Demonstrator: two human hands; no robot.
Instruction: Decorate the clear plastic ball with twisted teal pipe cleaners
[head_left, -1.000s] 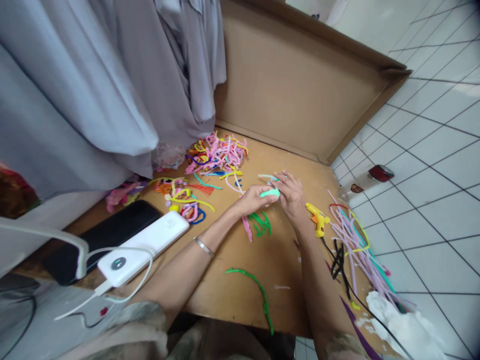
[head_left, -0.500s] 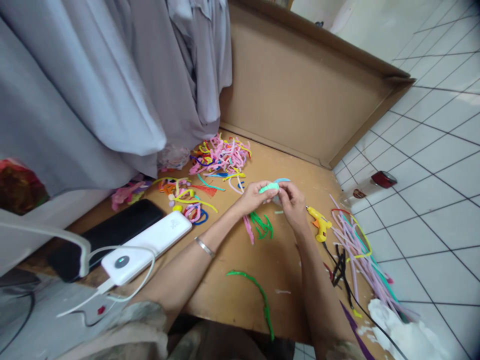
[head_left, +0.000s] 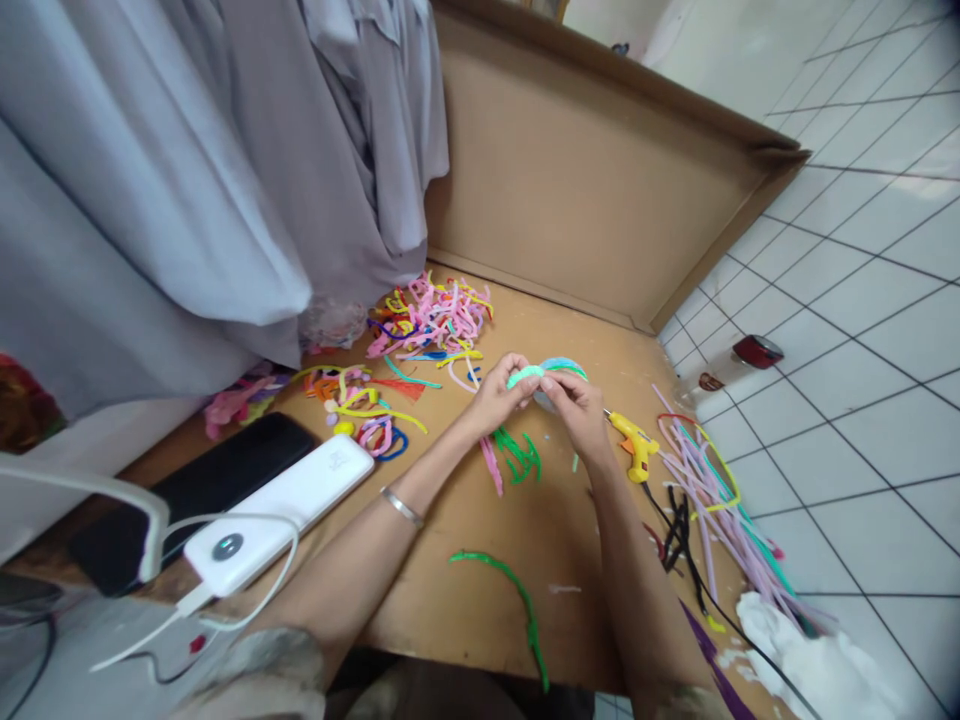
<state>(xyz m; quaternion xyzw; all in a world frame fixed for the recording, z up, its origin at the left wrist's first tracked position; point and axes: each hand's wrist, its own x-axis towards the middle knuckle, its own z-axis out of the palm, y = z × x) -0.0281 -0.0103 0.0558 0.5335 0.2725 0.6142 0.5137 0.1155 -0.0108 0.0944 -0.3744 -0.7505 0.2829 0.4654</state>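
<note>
Both hands meet over the middle of the table, closed on one piece of mint-green pipe cleaner [head_left: 523,376]. My left hand [head_left: 502,390] pinches its left part, and my right hand [head_left: 576,408] grips it on the right with the fingertips. A light-blue curved strip [head_left: 561,364] shows just above the right fingers; whether it is joined to the green piece I cannot tell. Just beyond my hands lies a pale round thing, mostly hidden. Below them are short green pipe cleaners [head_left: 520,456] and a pink strip [head_left: 491,466]. A bent green pipe cleaner [head_left: 517,590] lies nearer to me.
A yellow glue gun [head_left: 634,443] lies right of my right hand, its cord running forward. Beyond it are long lilac pipe cleaners [head_left: 694,480] and white fluff [head_left: 795,650]. On the left sit a white power bank [head_left: 300,500], a black phone [head_left: 247,460] and a colourful heap of pipe cleaners [head_left: 442,315].
My right fingers have shifted along the mint-green piece, and more of the light-blue strip shows above them. The whole view has shifted slightly.
</note>
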